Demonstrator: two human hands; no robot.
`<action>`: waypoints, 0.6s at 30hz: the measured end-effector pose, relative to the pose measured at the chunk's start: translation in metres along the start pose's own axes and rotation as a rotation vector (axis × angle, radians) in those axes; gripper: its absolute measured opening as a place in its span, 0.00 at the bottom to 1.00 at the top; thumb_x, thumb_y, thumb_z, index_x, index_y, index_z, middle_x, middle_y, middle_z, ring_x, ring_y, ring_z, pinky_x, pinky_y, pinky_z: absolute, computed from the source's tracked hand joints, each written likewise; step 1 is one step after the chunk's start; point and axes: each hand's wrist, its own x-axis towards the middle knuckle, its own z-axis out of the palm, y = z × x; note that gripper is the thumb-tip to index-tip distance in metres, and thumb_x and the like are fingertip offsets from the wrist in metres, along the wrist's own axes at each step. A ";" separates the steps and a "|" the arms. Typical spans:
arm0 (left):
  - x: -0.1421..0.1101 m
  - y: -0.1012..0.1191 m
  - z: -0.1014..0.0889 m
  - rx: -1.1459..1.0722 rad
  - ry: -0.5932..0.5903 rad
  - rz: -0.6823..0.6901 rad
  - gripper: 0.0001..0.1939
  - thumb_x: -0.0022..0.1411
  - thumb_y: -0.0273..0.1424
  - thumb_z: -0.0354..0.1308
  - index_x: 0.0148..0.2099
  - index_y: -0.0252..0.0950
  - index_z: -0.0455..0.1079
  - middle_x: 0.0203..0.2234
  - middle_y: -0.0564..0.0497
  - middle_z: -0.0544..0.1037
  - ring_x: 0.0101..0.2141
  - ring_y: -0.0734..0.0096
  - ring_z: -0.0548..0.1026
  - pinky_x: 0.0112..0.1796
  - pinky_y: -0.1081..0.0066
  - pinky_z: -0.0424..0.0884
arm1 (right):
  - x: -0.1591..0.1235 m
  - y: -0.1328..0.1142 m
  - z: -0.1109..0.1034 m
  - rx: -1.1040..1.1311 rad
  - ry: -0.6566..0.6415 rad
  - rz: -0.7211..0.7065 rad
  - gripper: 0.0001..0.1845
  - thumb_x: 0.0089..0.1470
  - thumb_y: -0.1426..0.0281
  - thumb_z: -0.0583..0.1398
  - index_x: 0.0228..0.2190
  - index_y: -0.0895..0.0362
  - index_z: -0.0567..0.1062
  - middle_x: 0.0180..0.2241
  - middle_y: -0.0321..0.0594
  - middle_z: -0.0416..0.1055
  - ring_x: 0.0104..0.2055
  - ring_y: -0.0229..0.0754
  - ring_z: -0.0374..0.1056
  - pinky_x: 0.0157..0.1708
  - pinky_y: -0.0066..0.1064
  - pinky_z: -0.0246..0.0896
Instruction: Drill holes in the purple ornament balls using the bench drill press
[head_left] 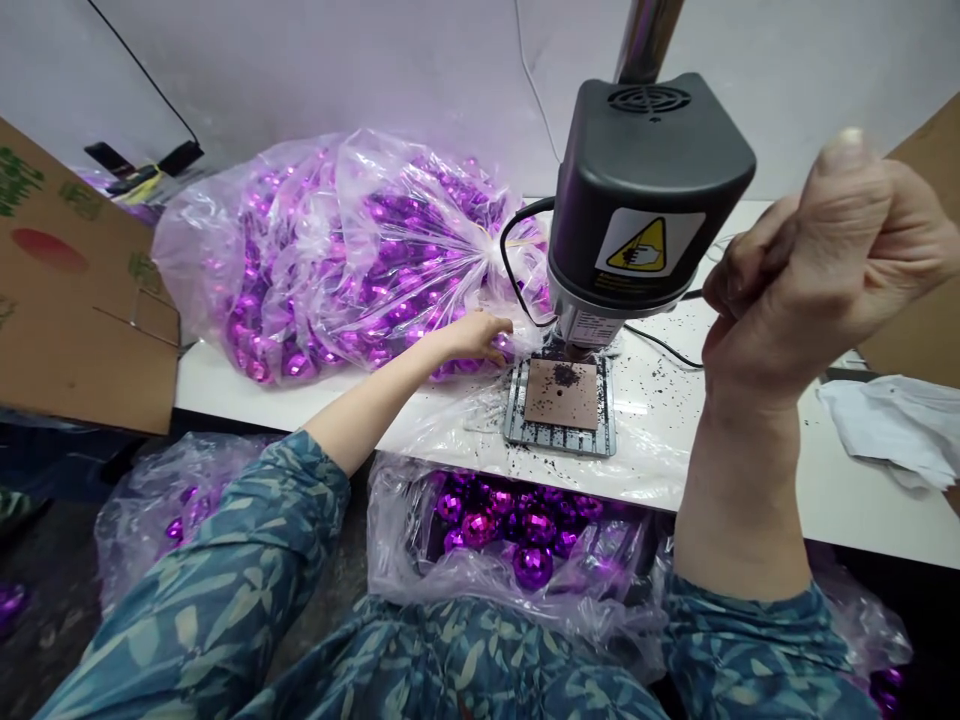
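Observation:
My left hand (pixel 480 337) reaches over the white table beside the tied clear bag of purple mirrored balls (pixel 337 260). Its thumb and forefinger are apart; purple shine shows just beyond them, and I cannot tell whether they touch a ball. My right hand (pixel 817 250) is raised in a fist with the thumb on top, closed on the dark lever (pixel 693 294) of the bench drill press (pixel 645 200); most of the lever is hidden. Under the drill head, a brown square board (pixel 551 405) with a small dark hole and dark shavings lies on the slotted metal base (pixel 604 435).
An open plastic-lined container of purple balls (pixel 532 530) sits below the table edge. A cardboard box (pixel 82 290) stands at left, another box (pixel 915 250) at right. White paper or cloth (pixel 892 425) lies on the right of the table (pixel 750 490). Dark shavings are scattered around the base.

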 end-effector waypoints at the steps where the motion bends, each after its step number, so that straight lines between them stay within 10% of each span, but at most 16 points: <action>1: -0.003 0.004 0.001 -0.020 -0.013 0.028 0.20 0.46 0.34 0.78 0.41 0.37 0.79 0.31 0.46 0.81 0.38 0.52 0.80 0.46 0.57 0.73 | 0.000 0.001 0.000 -0.006 -0.002 -0.005 0.30 0.55 0.54 0.63 0.14 0.56 0.58 0.10 0.26 0.47 0.12 0.27 0.51 0.15 0.29 0.38; 6: -0.016 0.008 0.007 -0.176 0.103 -0.020 0.13 0.68 0.40 0.59 0.41 0.36 0.79 0.31 0.44 0.81 0.32 0.60 0.78 0.39 0.63 0.73 | -0.001 0.005 0.003 -0.009 0.019 -0.049 0.33 0.51 0.45 0.61 0.14 0.55 0.57 0.11 0.27 0.45 0.12 0.28 0.50 0.15 0.30 0.37; 12: -0.005 -0.015 0.019 -0.068 0.086 -0.115 0.25 0.52 0.26 0.69 0.54 0.38 0.74 0.35 0.46 0.79 0.26 0.63 0.76 0.31 0.67 0.73 | -0.002 0.004 0.004 0.027 0.040 -0.046 0.31 0.53 0.49 0.62 0.14 0.55 0.57 0.11 0.26 0.45 0.12 0.27 0.49 0.15 0.29 0.36; 18: 0.027 -0.011 0.037 0.027 0.263 -0.219 0.24 0.49 0.33 0.75 0.48 0.36 0.75 0.37 0.44 0.79 0.43 0.50 0.80 0.45 0.62 0.74 | -0.004 0.003 -0.001 -0.017 0.013 -0.013 0.25 0.61 0.67 0.57 0.15 0.57 0.56 0.11 0.25 0.50 0.13 0.21 0.50 0.18 0.23 0.39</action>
